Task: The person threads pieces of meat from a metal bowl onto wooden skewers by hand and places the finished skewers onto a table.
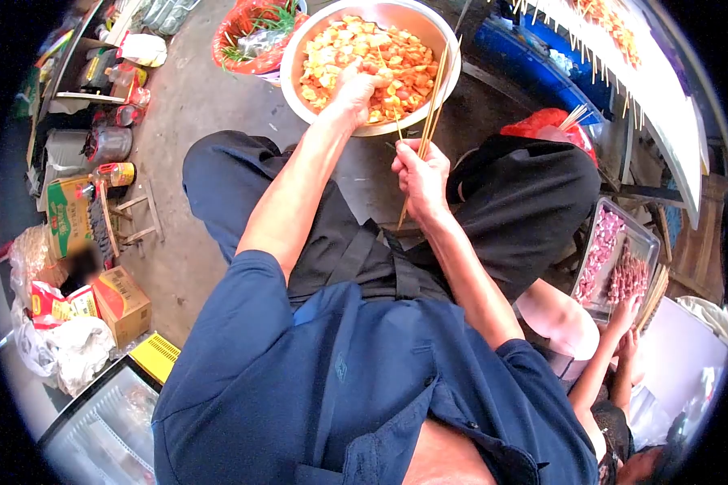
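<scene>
A large metal bowl holds orange-red marinated meat pieces. My left hand reaches over its near side, fingers closed among the pieces; what lies under the fingertips is partly hidden, but it looks like a piece of meat. At the bowl's near rim, my right hand is closed around several thin bamboo skewers. Most of them slant up past the bowl's right side. One skewer stands apart from the bunch and points into the bowl toward my left hand.
A red-lined bucket with greens adjoins the bowl. Skewers stick out from a white-topped table at right. A co-worker's hands handle skewered meat on a metal tray. Bottles, boxes and a wooden stool stand left.
</scene>
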`<state>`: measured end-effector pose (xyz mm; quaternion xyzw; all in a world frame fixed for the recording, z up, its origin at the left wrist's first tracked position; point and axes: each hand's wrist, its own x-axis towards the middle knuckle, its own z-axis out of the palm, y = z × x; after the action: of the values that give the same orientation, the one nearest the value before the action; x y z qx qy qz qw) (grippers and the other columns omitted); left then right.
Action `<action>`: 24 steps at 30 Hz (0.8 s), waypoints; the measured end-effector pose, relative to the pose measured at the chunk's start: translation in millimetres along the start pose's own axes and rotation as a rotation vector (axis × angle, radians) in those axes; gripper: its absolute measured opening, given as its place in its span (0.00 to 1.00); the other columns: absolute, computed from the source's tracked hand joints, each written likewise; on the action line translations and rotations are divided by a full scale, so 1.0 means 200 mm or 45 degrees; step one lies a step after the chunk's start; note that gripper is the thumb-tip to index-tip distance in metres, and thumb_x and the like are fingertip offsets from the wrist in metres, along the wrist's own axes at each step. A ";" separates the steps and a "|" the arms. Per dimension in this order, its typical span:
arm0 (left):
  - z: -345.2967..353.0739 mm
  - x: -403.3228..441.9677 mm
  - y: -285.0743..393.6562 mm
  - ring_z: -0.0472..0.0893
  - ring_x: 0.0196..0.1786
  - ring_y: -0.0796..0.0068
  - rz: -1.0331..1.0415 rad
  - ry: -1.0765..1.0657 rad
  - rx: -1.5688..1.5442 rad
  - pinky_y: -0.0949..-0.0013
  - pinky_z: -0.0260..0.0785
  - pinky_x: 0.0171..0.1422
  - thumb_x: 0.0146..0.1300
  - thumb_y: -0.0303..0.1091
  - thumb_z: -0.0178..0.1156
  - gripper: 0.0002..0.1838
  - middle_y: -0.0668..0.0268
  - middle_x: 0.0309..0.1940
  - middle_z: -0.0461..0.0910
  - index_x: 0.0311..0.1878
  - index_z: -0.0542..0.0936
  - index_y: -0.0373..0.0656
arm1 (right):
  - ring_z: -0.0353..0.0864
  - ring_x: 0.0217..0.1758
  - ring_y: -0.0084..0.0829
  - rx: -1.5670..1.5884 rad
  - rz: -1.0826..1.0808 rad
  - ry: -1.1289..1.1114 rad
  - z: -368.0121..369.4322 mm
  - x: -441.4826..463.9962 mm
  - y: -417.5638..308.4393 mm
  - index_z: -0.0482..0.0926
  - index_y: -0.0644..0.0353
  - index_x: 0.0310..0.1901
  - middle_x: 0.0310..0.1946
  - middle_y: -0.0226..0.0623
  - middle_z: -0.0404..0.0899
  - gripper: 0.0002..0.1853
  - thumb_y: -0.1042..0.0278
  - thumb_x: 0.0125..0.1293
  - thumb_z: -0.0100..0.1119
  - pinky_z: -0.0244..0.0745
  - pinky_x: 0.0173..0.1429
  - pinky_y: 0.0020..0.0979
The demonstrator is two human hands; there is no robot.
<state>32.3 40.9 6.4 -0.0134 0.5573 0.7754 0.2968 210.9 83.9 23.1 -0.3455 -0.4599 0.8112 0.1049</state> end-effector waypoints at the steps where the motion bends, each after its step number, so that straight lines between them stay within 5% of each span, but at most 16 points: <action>1: 0.00 0.00 0.01 0.81 0.38 0.71 -0.022 0.003 0.059 0.69 0.76 0.40 0.55 0.17 0.58 0.18 0.63 0.39 0.79 0.49 0.72 0.41 | 0.61 0.13 0.13 -0.002 0.010 0.013 0.00 0.00 -0.01 0.75 0.60 0.35 0.17 0.27 0.73 0.05 0.69 0.62 0.58 0.53 0.15 0.17; 5: -0.02 0.00 0.06 0.81 0.37 0.71 -0.077 -0.141 -0.002 0.70 0.76 0.39 0.58 0.24 0.58 0.14 0.64 0.38 0.80 0.48 0.73 0.42 | 0.60 0.12 0.13 0.079 0.007 0.078 -0.03 -0.01 -0.01 0.75 0.60 0.35 0.17 0.28 0.72 0.05 0.70 0.62 0.58 0.52 0.14 0.17; 8: -0.03 0.01 0.08 0.82 0.32 0.67 0.071 0.006 0.583 0.67 0.76 0.33 0.55 0.25 0.59 0.05 0.61 0.30 0.80 0.36 0.78 0.38 | 0.59 0.11 0.13 0.162 -0.016 0.118 -0.08 -0.02 -0.05 0.74 0.60 0.36 0.18 0.29 0.72 0.05 0.71 0.63 0.58 0.50 0.14 0.16; 10: -0.11 0.08 0.01 0.82 0.35 0.62 0.363 -0.170 1.817 0.62 0.74 0.38 0.47 0.35 0.64 0.10 0.57 0.29 0.82 0.31 0.81 0.40 | 0.59 0.11 0.13 0.187 -0.030 0.130 -0.09 -0.02 -0.07 0.73 0.60 0.37 0.18 0.29 0.72 0.05 0.71 0.63 0.58 0.50 0.13 0.16; 11: -0.14 0.08 0.00 0.81 0.37 0.59 0.361 -0.261 1.876 0.59 0.73 0.43 0.41 0.42 0.65 0.14 0.56 0.29 0.82 0.30 0.84 0.44 | 0.59 0.11 0.13 0.194 -0.030 0.132 -0.09 -0.02 -0.09 0.73 0.60 0.37 0.18 0.29 0.72 0.05 0.71 0.63 0.58 0.50 0.13 0.16; 15: -0.16 0.11 -0.04 0.81 0.37 0.60 0.191 -0.544 2.051 0.61 0.72 0.43 0.39 0.41 0.67 0.13 0.58 0.30 0.82 0.29 0.84 0.45 | 0.59 0.12 0.13 0.199 -0.021 0.117 -0.09 -0.03 -0.06 0.73 0.61 0.38 0.18 0.30 0.72 0.05 0.71 0.63 0.58 0.50 0.14 0.16; 24: -0.18 0.15 -0.07 0.78 0.27 0.72 0.010 -0.626 1.736 0.67 0.70 0.33 0.38 0.34 0.68 0.10 0.67 0.22 0.80 0.24 0.79 0.42 | 0.59 0.11 0.13 0.189 -0.005 0.128 -0.11 -0.03 -0.05 0.73 0.62 0.38 0.18 0.30 0.72 0.06 0.71 0.63 0.58 0.50 0.14 0.16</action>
<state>3.6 25.0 -30.1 0.3514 0.8340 0.2370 0.3532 228.3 101.0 26.3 -0.3762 -0.3933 0.8245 0.1547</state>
